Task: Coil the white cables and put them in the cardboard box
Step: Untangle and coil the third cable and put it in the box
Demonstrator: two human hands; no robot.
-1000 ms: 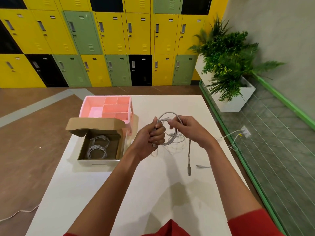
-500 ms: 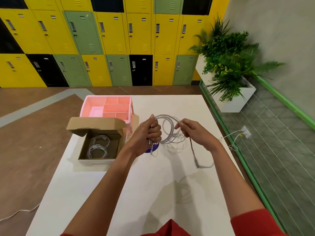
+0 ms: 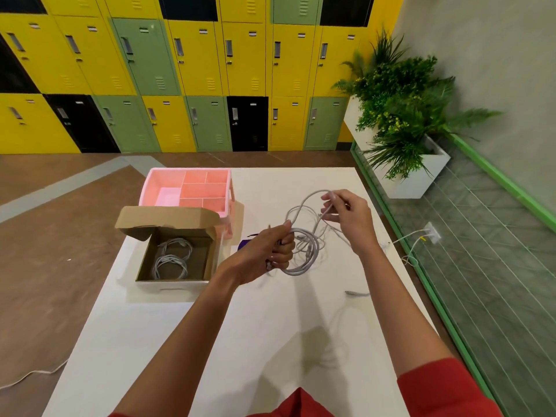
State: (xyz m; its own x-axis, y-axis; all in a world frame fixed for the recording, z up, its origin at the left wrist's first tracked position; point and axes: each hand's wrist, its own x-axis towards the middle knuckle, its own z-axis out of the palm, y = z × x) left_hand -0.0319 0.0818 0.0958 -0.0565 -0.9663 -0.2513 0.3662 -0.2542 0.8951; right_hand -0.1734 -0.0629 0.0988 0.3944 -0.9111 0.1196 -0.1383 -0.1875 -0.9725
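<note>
From the head camera, the left hand [image 3: 270, 251] was closed in a fist round the gathered loops of a white cable [image 3: 301, 266], held over the middle of the table [image 3: 240, 341]. At two o'clock from it the right hand [image 3: 349, 218] was raised, with thumb and fingers pinching one strand, so that a fresh loop arched between the two hands. A plug end [image 3: 356, 293] lay on the tabletop at five o'clock from the coil. Whether it belonged to the held cable could not be told.

The cardboard box [image 3: 171, 285] stood at nine o'clock from the left hand with its lid flap [image 3: 168, 218] thrown back. Two coiled cables [image 3: 173, 258] already lay inside. A pink organiser [image 3: 144, 188] sat just beside the box at its twelve o'clock.

The coiling seemed to be partway through. The next move probably called for laying the pinched strand into the left fist, gathering whatever tail remained, and then carrying the bundle toward nine o'clock and lowering it in, clear of the flap.

A small purple thing [image 3: 245, 243], partly hidden by the left hand, lay between that hand and the box, on the path. The table's right edge ran near the right hand at three o'clock, with a green-framed glass panel [image 3: 481, 281] beyond it. The box stood near the left edge. Most of the open tabletop lay at six o'clock, toward the person.
</note>
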